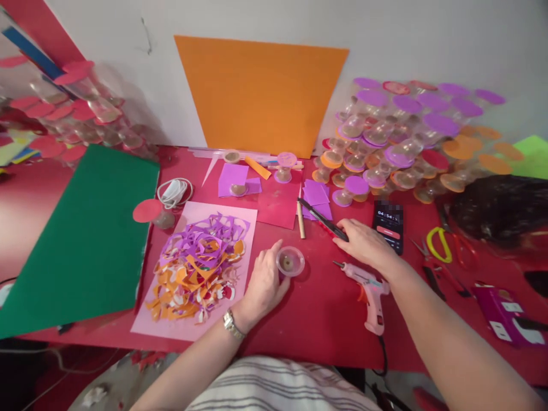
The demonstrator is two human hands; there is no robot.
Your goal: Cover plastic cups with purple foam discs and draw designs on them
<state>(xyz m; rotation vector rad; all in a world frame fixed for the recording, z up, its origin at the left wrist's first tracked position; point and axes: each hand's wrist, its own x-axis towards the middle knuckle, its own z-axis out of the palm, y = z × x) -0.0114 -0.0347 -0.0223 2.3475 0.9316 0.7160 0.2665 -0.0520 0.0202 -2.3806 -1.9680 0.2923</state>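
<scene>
My left hand (264,281) has its fingers around the side of a small clear plastic cup (290,261) near the middle of the red table. Something small and brownish shows inside the cup. Farther right, my right hand (359,242) grips the near end of a black, slim tool (321,217), which lies over purple paper pieces (315,197). A tan stick (301,220) is beside the tool's far end. Just below my right hand lies a pink glue gun (368,291). A phone (389,225) showing a timer is right behind that hand.
Paper scraps (201,265) are heaped on a pink sheet (148,319) at left, beside a green board (94,234). Stacked cups with coloured discs (385,137) stand at back right. Pliers (462,248) and a person's dark-haired head (500,208) are at right.
</scene>
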